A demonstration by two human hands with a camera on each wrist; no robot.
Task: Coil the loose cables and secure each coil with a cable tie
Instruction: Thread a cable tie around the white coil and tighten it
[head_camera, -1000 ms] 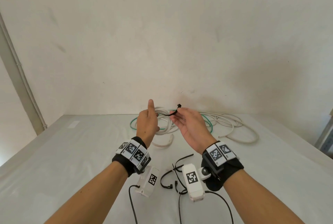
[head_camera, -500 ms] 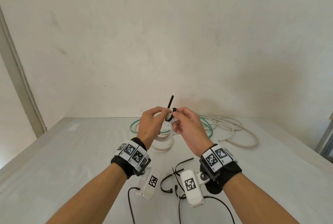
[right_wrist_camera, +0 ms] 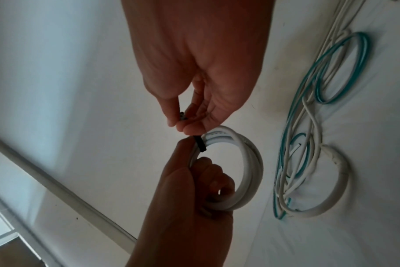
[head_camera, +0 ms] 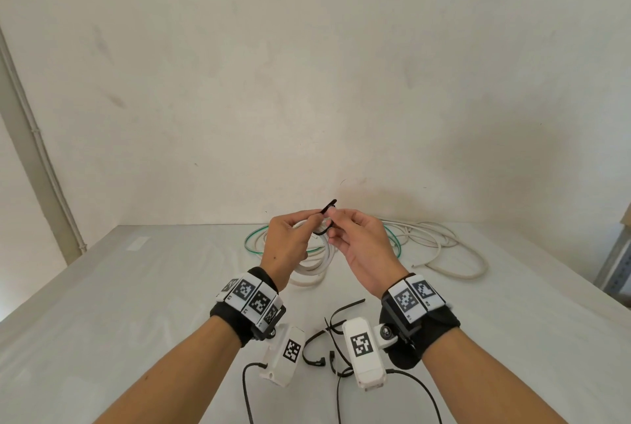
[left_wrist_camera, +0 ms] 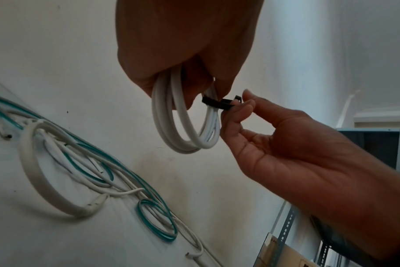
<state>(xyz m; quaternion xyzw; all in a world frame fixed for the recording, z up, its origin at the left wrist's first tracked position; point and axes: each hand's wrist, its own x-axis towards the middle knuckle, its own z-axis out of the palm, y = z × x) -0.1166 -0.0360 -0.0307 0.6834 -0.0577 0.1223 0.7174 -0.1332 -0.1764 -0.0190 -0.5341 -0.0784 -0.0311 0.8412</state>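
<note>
I hold a small coil of white cable (left_wrist_camera: pixel 171 126) above the table (head_camera: pixel 136 287), my left hand (head_camera: pixel 290 242) curled round its turns. A black cable tie (left_wrist_camera: pixel 217 103) loops round the coil beside my left fingers. My right hand (head_camera: pixel 355 239) pinches the tie at its head between thumb and fingertips (left_wrist_camera: pixel 247 101). In the head view the tie's tail (head_camera: pixel 328 209) sticks up between the two hands, slanting right. The right wrist view shows the tie (right_wrist_camera: pixel 200 144) as a black band across the coil (right_wrist_camera: pixel 251 162), between my right hand (right_wrist_camera: pixel 187 122) and left hand (right_wrist_camera: pixel 194 171).
Loose white cables (head_camera: pixel 454 253) and a green cable (head_camera: pixel 252 239) lie tangled at the back of the table by the wall. A thick white loop (head_camera: pixel 307 276) lies under my hands. Spare black cable ties (head_camera: pixel 341 311) lie near the front. A metal rack (head_camera: pixel 614 263) stands at the right.
The tie first ran flat between my hands, then its tail stood upright. Now the hands are close together and the tail is shorter and slants right.
</note>
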